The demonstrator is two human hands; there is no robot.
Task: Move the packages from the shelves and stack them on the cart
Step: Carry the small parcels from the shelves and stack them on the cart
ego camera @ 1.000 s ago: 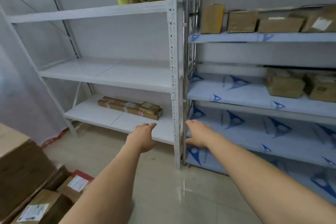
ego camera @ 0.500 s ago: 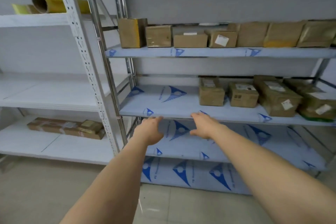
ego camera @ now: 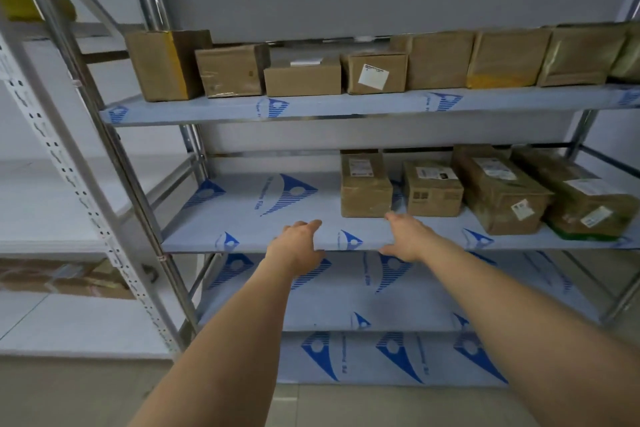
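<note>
A: What is seen at nine o'clock?

B: A white rack [ego camera: 52, 163] is seen there, with a flat brown parcel [ego camera: 65, 277] lying on its lower board and a yellow roll [ego camera: 31, 5] up at ten o'clock, both blurred.

A: And at the centre?

B: A metal shelving unit [ego camera: 145, 163] is faced, its boards covered in pale film printed with blue triangles. On the top shelf [ego camera: 311, 109], from eleven to two o'clock, a row of cardboard packages is lined up side by side, beginning with a tall box [ego camera: 166, 64] at eleven o'clock; a box with a white label [ego camera: 375, 73] stands at twelve.

A: Where are the hands held?

B: The left hand [ego camera: 299, 250] is held at the centre, over the front edge of the middle shelf [ego camera: 249, 218], its fingers extended and loose, with nothing gripped. Just to its right, the right hand [ego camera: 407, 236] is stretched forward, fingers likewise straight and empty. Its fingertips are seen just below the near package [ego camera: 365, 184]; whether it is touched cannot be told.

A: What is found at three o'clock?

B: Three more labelled packages are set on the middle shelf: a small box [ego camera: 433, 191], a long one [ego camera: 498, 187], and a film-wrapped one [ego camera: 585, 198] at the far edge.
</note>
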